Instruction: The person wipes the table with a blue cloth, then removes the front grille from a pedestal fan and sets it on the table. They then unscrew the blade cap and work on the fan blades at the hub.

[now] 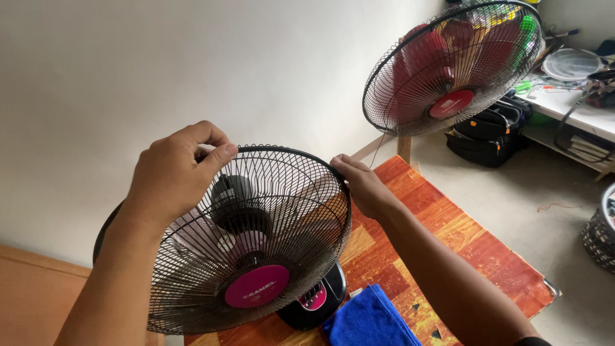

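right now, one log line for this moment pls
left hand: grips front grille top rim | right hand: grips grille right rim | desk fan base on table | blue cloth beside

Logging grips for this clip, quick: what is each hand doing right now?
Left hand: closed on the top rim of the black fan grille.
Right hand: closed on the grille's right rim.

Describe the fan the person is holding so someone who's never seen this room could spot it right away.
Start at the orange-brown wooden table by the white wall. On its near end stands a black table fan, its wire grille gripped at the top rim by the left hand and the right hand, with a blue cloth beside its base. Unlike the second fan farther back, its pink centre cap faces the camera close up.
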